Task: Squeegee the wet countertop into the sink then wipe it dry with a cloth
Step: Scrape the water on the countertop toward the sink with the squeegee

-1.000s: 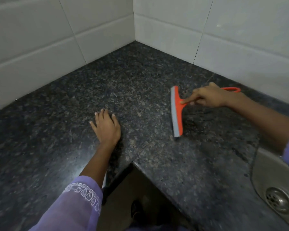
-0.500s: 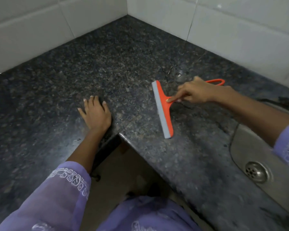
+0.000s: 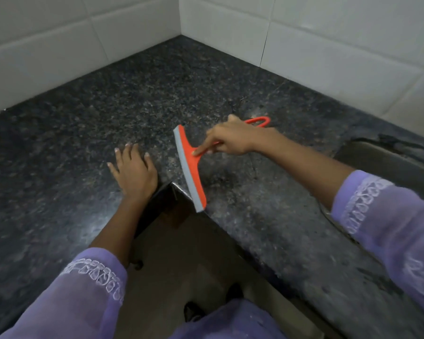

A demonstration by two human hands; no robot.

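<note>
While right hand (image 3: 233, 140) grips orange squeegee (image 3: 191, 167) by handle, forefinger stretched onto neck, blade sits just ahead of that fingertip, lower end at inner corner of countertop (image 3: 157, 94). Left hand (image 3: 135, 172) flat on stone beside blade, fingers spread, holding nothing. Sink (image 3: 387, 162) lies behind right wrist. Advice: keep blade edge pressed evenly, pull steadily toward sink, overlap strokes. No cloth in view.

- squeegee (image 3: 194, 165): orange body, grey blade
- countertop (image 3: 108, 99): black granite, pale speckles
- wall tiles (image 3: 328, 37): plain white
- sleeves (image 3: 83, 294): lilac with white embroidered trim
- sink (image 3: 387, 165): dull grey metal
</note>
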